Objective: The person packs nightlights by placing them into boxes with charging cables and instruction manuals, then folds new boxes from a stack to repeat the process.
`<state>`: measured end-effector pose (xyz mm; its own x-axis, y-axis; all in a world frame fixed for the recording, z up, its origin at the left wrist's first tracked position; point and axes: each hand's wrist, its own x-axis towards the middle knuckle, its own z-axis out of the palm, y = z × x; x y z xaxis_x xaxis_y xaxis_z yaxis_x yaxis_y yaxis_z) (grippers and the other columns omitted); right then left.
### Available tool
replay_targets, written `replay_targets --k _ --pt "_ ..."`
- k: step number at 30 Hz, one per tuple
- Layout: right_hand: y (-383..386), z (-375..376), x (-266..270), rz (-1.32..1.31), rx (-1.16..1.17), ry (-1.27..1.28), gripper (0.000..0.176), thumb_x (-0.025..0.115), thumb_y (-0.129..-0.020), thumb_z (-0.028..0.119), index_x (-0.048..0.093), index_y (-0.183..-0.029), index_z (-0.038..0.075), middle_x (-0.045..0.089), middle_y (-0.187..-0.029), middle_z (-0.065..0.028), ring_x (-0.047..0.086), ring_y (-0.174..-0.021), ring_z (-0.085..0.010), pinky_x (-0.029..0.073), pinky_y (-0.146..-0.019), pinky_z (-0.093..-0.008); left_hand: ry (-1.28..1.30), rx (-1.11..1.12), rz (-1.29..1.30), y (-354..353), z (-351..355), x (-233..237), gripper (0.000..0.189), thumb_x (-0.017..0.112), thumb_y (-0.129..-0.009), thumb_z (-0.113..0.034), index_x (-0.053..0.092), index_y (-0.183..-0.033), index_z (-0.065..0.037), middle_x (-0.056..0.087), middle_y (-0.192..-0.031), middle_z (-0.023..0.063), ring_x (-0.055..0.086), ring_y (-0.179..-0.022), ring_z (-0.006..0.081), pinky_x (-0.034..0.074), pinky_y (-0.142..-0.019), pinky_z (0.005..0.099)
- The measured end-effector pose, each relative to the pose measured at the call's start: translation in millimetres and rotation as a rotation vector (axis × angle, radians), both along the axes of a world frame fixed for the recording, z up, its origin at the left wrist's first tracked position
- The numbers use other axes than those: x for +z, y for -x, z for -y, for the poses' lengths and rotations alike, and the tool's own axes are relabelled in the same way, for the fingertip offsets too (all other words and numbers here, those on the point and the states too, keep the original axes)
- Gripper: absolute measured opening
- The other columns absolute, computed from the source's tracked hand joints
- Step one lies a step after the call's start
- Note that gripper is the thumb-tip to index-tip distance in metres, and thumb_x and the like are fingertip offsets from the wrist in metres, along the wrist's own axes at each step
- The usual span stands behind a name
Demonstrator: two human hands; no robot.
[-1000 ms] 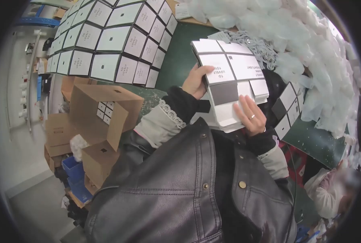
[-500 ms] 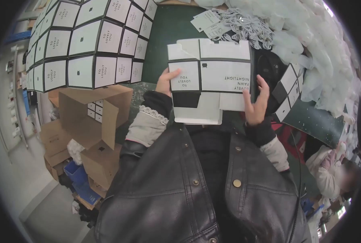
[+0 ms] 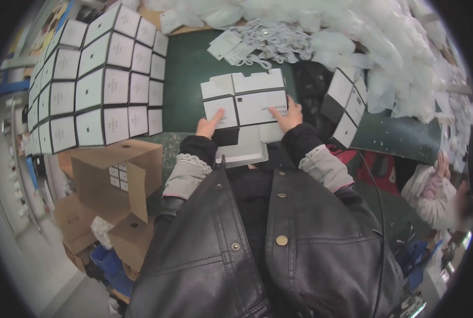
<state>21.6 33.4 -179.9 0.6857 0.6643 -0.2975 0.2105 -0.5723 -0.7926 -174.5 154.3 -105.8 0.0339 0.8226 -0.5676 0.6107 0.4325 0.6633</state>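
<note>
Unfolded white cardboard box sheet with black bands (image 3: 260, 108) is held between the left hand (image 3: 210, 126) and the right hand (image 3: 289, 117), each clamped on a side edge with its thumb on top, at the near side of the green bench (image 3: 186, 58). Beyond it lies a tangled heap of white cables (image 3: 279, 40); stacked white boxes (image 3: 92, 82) rise to the left, cloudy plastic bags (image 3: 385, 74) to the right

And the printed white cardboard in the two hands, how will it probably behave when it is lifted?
The cardboard is likely fairly stiff: its panels look flat between the left hand and right hand. It may bend along the dark lines dividing them.
</note>
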Motion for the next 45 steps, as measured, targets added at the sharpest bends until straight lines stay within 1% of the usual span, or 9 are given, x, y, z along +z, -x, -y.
replay_targets --k 6,9,12,15,20,24,31,39,45 --pt "-20.9 19.9 31.7 -0.111 0.129 0.065 0.099 0.057 -0.076 0.056 0.009 -0.140 -0.001 0.025 -0.140 -0.0222 0.024 -0.130 -0.0337 0.023 -0.107 -0.0390 0.097 -0.178 -0.092 -25.3 -31.5 -8.9 0.112 0.060 -0.062 -0.072 0.023 -0.136 0.003 0.032 -0.139 0.0139 0.036 -0.124 0.0273 0.030 -0.103 0.0360" --pt "-18.8 42.3 55.1 0.425 0.118 0.016 0.075 0.058 -0.078 0.054 0.035 -0.131 0.005 0.051 -0.111 -0.0203 0.047 -0.105 -0.0340 0.041 -0.084 -0.0430 0.073 -0.216 -0.165 -26.1 -35.6 -6.1 0.116 0.056 -0.062 -0.075 0.017 -0.138 0.003 0.024 -0.144 0.0146 0.030 -0.130 0.0285 0.024 -0.108 0.0367" --pt "-39.0 39.4 48.1 0.990 -0.249 0.092 0.076 0.061 -0.073 0.055 0.035 -0.133 0.016 0.040 -0.127 -0.0218 0.041 -0.116 -0.0352 0.039 -0.085 -0.0507 -0.120 -0.171 -0.022 -20.7 -34.8 0.9 0.104 0.066 -0.063 -0.065 0.024 -0.137 -0.004 0.032 -0.140 0.0136 0.035 -0.126 0.0274 0.028 -0.105 0.0362" --pt "-69.5 48.1 38.1 0.850 -0.269 0.462 0.088 0.064 -0.076 0.043 0.011 -0.142 0.018 0.029 -0.136 -0.0267 0.036 -0.120 -0.0403 0.043 -0.083 -0.0474 -0.288 0.028 0.067 -18.3 -22.6 3.8 0.078 0.061 -0.073 -0.057 0.035 -0.133 -0.016 0.026 -0.137 0.0172 0.037 -0.121 0.0308 0.032 -0.101 0.0408" --pt "-92.7 123.7 121.1 0.577 -0.367 0.313 0.056 0.043 -0.073 0.005 0.040 -0.127 0.019 0.057 -0.086 -0.0175 0.060 -0.075 -0.0366 0.049 -0.065 -0.0438 -0.509 0.057 0.141 -20.2 26.3 58.6 0.048 0.057 -0.080 -0.030 0.042 -0.124 -0.018 0.023 -0.133 0.0136 0.032 -0.120 0.0231 0.031 -0.098 0.0382" --pt "-88.0 190.9 198.1 0.477 -0.452 -0.388 0.037 0.043 -0.088 0.012 0.049 -0.124 0.004 0.055 -0.113 -0.0168 0.050 -0.109 -0.0295 0.039 -0.093 -0.0368 -0.818 -0.238 0.299 -39.4 45.0 106.5 0.037 0.056 -0.081 -0.025 0.051 -0.117 -0.016 0.041 -0.122 0.0109 0.043 -0.113 0.0221 0.035 -0.096 0.0373" --pt "-44.6 126.7 210.4 -0.156 -0.275 -1.496 0.042 0.053 -0.089 0.009 0.042 -0.127 -0.004 0.051 -0.123 -0.0172 0.051 -0.112 -0.0261 0.042 -0.097 -0.0362 -1.203 -0.656 0.490 -92.7 89.8 163.9 0.105 0.071 -0.070 -0.049 0.005 -0.141 -0.007 0.012 -0.142 0.0173 0.014 -0.131 0.0321 0.018 -0.107 0.0460" --pt "-9.9 97.3 190.4 -0.346 0.023 -1.400 0.039 0.041 -0.093 0.012 0.036 -0.130 -0.003 0.049 -0.126 -0.0177 0.048 -0.116 -0.0275 0.041 -0.098 -0.0369 -1.275 -0.582 0.354 -55.0 60.4 174.7 0.116 0.071 -0.056 -0.025 -0.004 -0.144 -0.021 0.012 -0.124 0.0265 0.019 -0.115 0.0452 0.029 -0.095 0.0573" --pt "-2.7 88.6 216.3 -0.258 0.288 -1.226 0.095 0.054 -0.075 0.064 0.017 -0.141 0.006 0.038 -0.135 -0.0145 0.040 -0.123 -0.0270 0.037 -0.099 -0.0403 -1.230 -0.849 0.543 -22.8 42.1 166.6 0.109 0.062 -0.056 -0.017 -0.003 -0.144 -0.018 0.006 -0.132 0.0242 0.002 -0.129 0.0421 0.014 -0.101 0.0607"
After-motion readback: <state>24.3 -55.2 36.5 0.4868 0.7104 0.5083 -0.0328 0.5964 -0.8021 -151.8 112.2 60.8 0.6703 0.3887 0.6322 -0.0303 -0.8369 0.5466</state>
